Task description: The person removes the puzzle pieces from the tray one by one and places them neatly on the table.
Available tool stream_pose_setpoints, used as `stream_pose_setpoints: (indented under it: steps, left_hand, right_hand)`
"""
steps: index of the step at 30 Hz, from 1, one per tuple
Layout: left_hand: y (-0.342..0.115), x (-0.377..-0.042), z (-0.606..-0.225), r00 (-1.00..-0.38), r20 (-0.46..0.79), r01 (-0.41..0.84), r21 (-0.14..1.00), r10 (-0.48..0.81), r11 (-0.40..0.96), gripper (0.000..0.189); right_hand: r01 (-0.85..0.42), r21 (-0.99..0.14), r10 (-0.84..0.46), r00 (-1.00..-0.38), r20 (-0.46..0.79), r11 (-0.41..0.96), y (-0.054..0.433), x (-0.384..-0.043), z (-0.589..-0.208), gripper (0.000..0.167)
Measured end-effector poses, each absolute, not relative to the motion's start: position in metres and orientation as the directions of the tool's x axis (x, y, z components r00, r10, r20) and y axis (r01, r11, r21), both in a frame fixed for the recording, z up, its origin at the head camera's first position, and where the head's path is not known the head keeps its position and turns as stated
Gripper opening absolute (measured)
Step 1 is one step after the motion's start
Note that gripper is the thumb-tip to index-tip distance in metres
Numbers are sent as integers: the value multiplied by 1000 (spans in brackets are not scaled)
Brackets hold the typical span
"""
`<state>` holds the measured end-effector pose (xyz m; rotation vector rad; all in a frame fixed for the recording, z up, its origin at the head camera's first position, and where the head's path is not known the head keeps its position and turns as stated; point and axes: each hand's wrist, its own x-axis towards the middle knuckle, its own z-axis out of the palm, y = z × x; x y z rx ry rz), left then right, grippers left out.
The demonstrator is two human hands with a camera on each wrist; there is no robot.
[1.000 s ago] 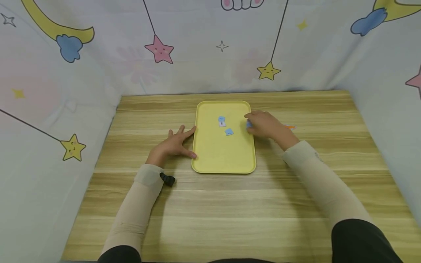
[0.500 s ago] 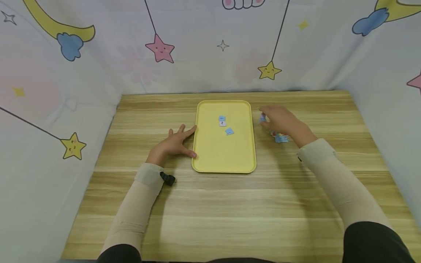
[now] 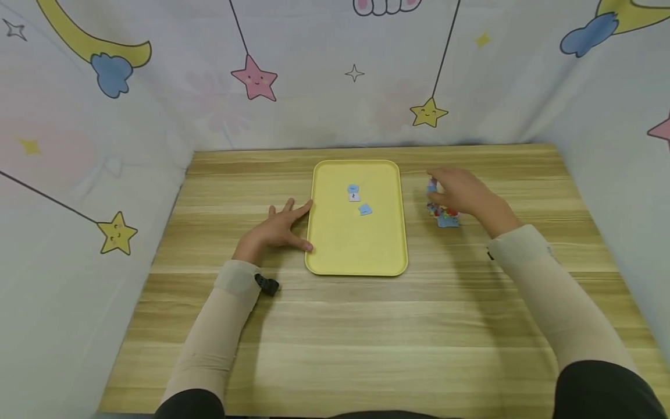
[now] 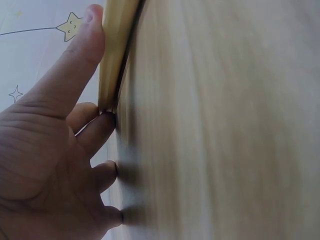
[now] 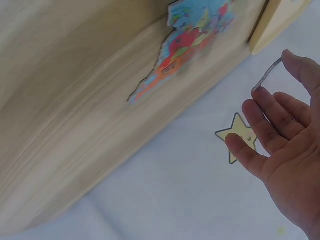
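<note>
A yellow tray lies on the wooden table. On it are two small light-blue puzzle pieces, one lower right and one higher, touching a small white piece. My left hand rests at the tray's left edge, fingers spread, thumb against the rim. My right hand is in the air right of the tray. Between thumb and fingertips it pinches a thin blue-and-pale puzzle piece, seen edge-on in the right wrist view. Below that hand lies a colourful, jagged-edged puzzle section, partly hidden in the head view.
A white cloth with printed stars and moons hangs behind the table and along both sides. A black strap device sits at the left wrist.
My right hand has moved right, from above the tray's right rim to above the colourful puzzle section, carrying the piece. The left hand and the tray have stayed put.
</note>
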<state>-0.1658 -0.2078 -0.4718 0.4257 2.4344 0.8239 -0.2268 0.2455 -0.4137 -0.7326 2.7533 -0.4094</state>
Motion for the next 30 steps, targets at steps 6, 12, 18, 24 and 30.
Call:
stream_pose_setpoints:
  steps: [6,12,18,24,30]
  left_hand:
    - [-207,-165,-470,-812,-386,111,635,438,764,125]
    - [-207,-166,-471,-811,-384,113,638,442,762,125]
    - [-208,-166,-473,-811,-383,115,637,442,763,126]
    - [-208,-165,-470,-814,-384,114,630,435,768,127]
    - [-208,-165,-470,-814,-390,106,628,430,771,127]
  right_hand:
    - [-422,-359,-503,-847,-171,833,263,-222,-415,66]
    - [-401,-365,-486,-855,-182,840,275,-218,-416,67]
    - [-390,-353,-470,-864,-179,851,283,-215,-414,67]
    - [-403,-344,-473,-868,-152,848,293,-214,-415,64]
    - [-397,-339,-466,-871,-156,853,304,-209,-422,61]
